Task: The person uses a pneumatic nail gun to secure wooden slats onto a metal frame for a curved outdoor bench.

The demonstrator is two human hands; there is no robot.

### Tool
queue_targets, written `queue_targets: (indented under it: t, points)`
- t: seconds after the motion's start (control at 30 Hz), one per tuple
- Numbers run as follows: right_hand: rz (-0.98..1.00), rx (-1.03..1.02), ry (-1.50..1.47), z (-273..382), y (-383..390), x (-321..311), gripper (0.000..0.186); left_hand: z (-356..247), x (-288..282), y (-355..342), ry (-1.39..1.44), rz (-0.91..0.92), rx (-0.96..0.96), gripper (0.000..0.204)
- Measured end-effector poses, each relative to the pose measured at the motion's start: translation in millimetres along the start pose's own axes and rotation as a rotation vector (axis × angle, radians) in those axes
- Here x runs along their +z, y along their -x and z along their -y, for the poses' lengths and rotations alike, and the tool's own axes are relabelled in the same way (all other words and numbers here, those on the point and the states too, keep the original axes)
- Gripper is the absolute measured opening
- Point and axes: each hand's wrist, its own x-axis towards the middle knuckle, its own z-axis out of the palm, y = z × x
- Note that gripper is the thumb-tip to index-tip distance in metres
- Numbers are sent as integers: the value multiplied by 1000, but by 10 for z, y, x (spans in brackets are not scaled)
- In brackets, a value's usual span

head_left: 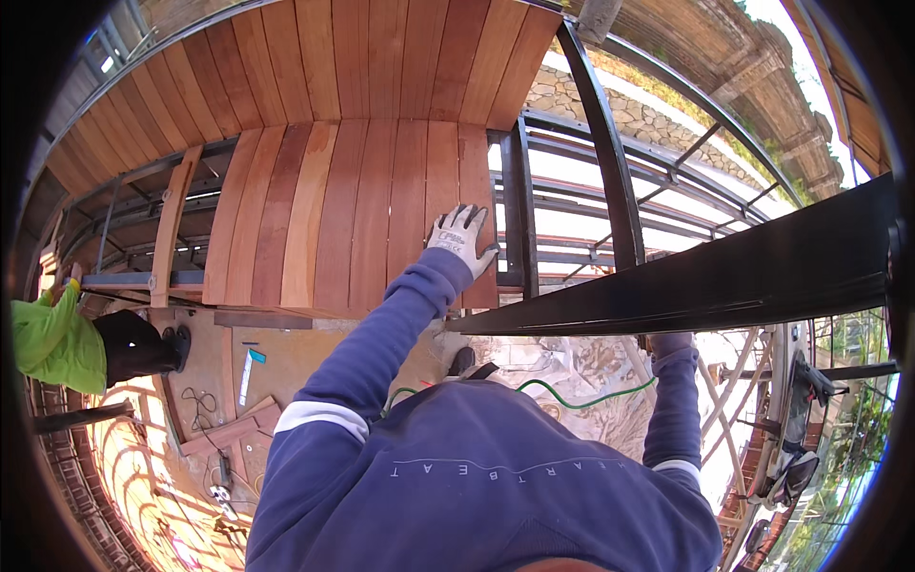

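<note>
My left hand, in a white glove with dark fingertips, lies flat with fingers spread on reddish-brown wooden planks. It rests near the right end of the row, on the last boards beside the bare metal frame. A long black metal beam crosses from the right edge toward the middle. My right hand is at the underside of this beam, which hides most of it. Its fingers cannot be made out, nor whether they grip the beam.
Black metal framing with open gaps stands right of the planks. A loose board lies across the frame at left. A person in a bright green top stands far left. A green hose runs below me; timber offcuts lie on the floor.
</note>
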Motion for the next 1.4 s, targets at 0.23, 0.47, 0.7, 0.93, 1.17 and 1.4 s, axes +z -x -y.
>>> queue_targets:
  t: [0.23, 0.47, 0.7, 0.93, 1.17, 1.4]
  points:
    - [492, 40, -306, 810, -1967, 474, 28, -99, 250, -217, -241, 103, -65, 83]
    - [494, -257, -248, 1566, -3085, 586, 26, -57, 360, -185, -195, 99, -91, 83]
    - [667, -218, -257, 1926, -3592, 752, 30, -103, 274, -186, -163, 175, -91, 81]
    - [735, -171, -294, 1930, -3780, 956, 38, -70, 279, -192, -185, 136, -97, 80]
    - [647, -383, -220, 2043, -3967, 1028, 33, -102, 256, -190, -207, 107, -118, 83]
    - [792, -354, -224, 2305, -4089, 955, 33, -101, 266, -190, -181, 123, -143, 84]
